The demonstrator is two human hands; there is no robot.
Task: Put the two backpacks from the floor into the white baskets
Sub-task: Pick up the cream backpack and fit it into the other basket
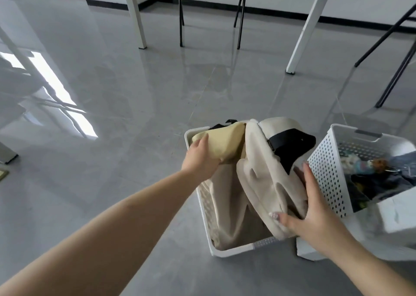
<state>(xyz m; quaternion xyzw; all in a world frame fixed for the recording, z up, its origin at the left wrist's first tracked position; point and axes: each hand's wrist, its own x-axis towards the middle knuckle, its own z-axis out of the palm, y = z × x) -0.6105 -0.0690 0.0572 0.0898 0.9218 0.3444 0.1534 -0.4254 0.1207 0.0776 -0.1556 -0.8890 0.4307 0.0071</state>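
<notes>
A cream backpack [261, 174] with a black strap sits partly inside the left white basket [204, 208], its top sticking out above the rim. My left hand [200, 158] grips its pale yellow front flap at the basket's far left corner. My right hand [315, 208] holds the backpack's near right side, thumb on the fabric edge. The right white basket [326, 172] stands beside it and holds a dark blue backpack [382, 183] with small plush charms.
White table legs [135, 14] and a black chair [211, 12] stand further back on the glossy grey floor. Another black chair leg [396, 75] is at the far right. A white box [394, 219] sits under the right basket.
</notes>
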